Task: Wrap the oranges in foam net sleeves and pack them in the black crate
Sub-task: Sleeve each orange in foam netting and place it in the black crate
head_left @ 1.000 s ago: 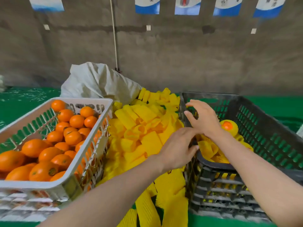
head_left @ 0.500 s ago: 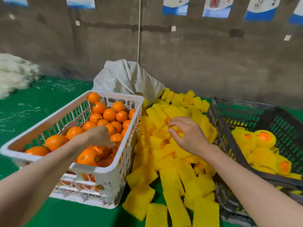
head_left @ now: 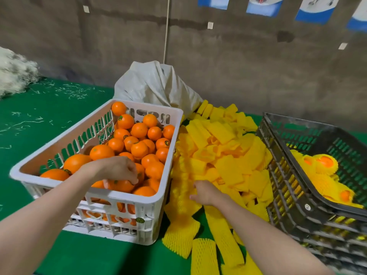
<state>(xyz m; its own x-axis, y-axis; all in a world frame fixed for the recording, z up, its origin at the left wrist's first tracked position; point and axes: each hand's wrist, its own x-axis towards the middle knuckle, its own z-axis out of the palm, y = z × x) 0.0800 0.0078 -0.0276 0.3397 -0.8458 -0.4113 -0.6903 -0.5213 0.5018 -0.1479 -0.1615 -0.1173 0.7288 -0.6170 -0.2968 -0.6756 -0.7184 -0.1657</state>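
Note:
A white crate (head_left: pixel 127 199) on the left is full of bare oranges. My left hand (head_left: pixel 117 169) reaches into it and its fingers curl over one orange (head_left: pixel 121 185) near the front wall. A heap of yellow foam net sleeves (head_left: pixel 220 155) lies between the two crates. My right hand (head_left: pixel 204 192) is down in the near part of that heap, fingers curled into the sleeves. The black crate (head_left: pixel 282 175) stands tilted at the right and holds several wrapped oranges (head_left: pixel 325 163).
A white sack (head_left: pixel 155 86) leans against the grey wall behind the crates. Loose sleeves (head_left: pixel 202 253) lie on the green tabletop (head_left: pixel 39 120) near me. A pale fluffy pile (head_left: pixel 14 72) sits at the far left.
My left hand has gone from the black crate across to the white crate and closed over an orange. My right hand has left the black crate and dropped into the sleeve heap.

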